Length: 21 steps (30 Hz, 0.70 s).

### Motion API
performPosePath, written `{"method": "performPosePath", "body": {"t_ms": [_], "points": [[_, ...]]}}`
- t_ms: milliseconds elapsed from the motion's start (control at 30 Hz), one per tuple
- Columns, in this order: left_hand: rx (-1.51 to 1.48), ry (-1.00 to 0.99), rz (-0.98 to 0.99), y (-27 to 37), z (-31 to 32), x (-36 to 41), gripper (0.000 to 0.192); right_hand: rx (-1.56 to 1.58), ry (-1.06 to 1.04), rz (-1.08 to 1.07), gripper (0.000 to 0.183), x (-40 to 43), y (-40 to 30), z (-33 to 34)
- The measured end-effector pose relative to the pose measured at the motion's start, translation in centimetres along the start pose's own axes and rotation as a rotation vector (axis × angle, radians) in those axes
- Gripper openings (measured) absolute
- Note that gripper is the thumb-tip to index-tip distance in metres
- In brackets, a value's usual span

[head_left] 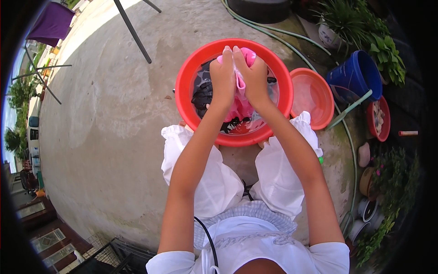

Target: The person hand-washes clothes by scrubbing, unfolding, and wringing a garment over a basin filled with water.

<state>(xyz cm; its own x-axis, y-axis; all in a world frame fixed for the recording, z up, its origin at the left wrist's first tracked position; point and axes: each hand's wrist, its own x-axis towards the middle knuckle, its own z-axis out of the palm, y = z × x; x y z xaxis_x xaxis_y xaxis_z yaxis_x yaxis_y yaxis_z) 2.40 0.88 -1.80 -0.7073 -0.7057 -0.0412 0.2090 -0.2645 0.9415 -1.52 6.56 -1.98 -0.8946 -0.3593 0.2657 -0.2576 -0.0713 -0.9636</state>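
Observation:
Both my hands are over a red plastic basin (pixel 186 65) that stands on the ground before my knees. My left hand (pixel 223 80) and my right hand (pixel 254 80) press close together, side by side, each gripping a bunched pink cloth (pixel 240 108). Part of the cloth shows above the thumbs, and its lower end hangs down into the basin. Dark wet cloth (pixel 203 96) lies in the water on the left side of the basin. My palms and most fingers are hidden behind the backs of the hands.
Touching the basin's right side is a smaller orange-red basin (pixel 313 92). A blue bucket (pixel 356 77) leans beyond it, near a green hose (pixel 350 144). Potted plants (pixel 345 24) line the right. Dark metal legs (pixel 135 34) stand on the concrete ground (pixel 113 113) at the upper left.

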Motion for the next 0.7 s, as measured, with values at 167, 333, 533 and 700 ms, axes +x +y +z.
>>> {"method": "performPosePath", "body": {"t_ms": [167, 333, 533, 700], "points": [[-0.074, 0.066, -0.181, -1.4, -3.0, 3.6, 0.024, -0.241, -0.189, -0.191, 0.035, -3.6, -1.9, 1.1], [0.017, -0.043, -0.092, -3.9, -3.7, 3.8, 0.014, -0.245, -0.208, -0.182, 0.036, -2.9, -1.4, 1.0], [-0.080, -0.036, -0.064, -0.3, 0.9, -1.0, 0.038, -0.096, 0.035, -0.025, 0.035, 2.0, 0.6, -0.7], [0.087, -0.039, -0.122, -0.1, 1.0, -1.6, 0.035, -0.088, 0.029, 0.097, 0.040, 3.0, 2.2, -1.2]]}}
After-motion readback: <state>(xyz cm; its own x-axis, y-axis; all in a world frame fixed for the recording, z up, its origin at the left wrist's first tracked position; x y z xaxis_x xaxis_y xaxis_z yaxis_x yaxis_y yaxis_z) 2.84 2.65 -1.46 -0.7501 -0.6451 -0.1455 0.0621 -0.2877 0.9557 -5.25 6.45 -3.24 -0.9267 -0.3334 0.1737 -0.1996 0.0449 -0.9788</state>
